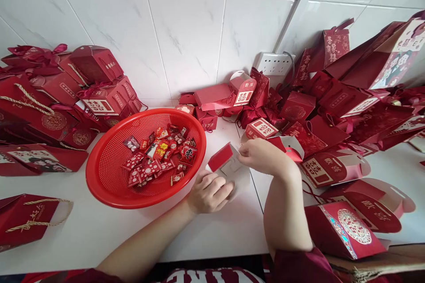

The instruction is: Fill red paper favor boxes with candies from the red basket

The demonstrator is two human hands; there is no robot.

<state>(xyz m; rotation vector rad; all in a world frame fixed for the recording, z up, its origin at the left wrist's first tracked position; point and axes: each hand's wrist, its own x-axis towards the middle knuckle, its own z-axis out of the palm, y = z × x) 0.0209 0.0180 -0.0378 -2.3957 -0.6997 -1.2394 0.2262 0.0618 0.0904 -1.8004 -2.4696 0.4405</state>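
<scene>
A small gift box (pixel 226 159), red on one side and pale grey-white on its other faces, stands between my hands over the white table. My left hand (pixel 211 192) is closed on its lower near side, with the fingers curled. From the right, my right hand (pixel 260 155) bends in at the wrist and pinches the box's right edge; the fingertips are partly hidden. Left of the box is a red plastic basket (pixel 106 181) holding wrapped sweets (pixel 159 150) in red, brown and patterned wrappers.
Red gift boxes with cord handles (pixel 53 119) are stacked at the left. More boxes (pixel 348 212) crowd the right side, and smaller ones (pixel 212 97) line the tiled wall (pixel 186 31). A white power strip (pixel 275 63) leans there. A cardboard edge (pixel 381 258) shows at bottom right.
</scene>
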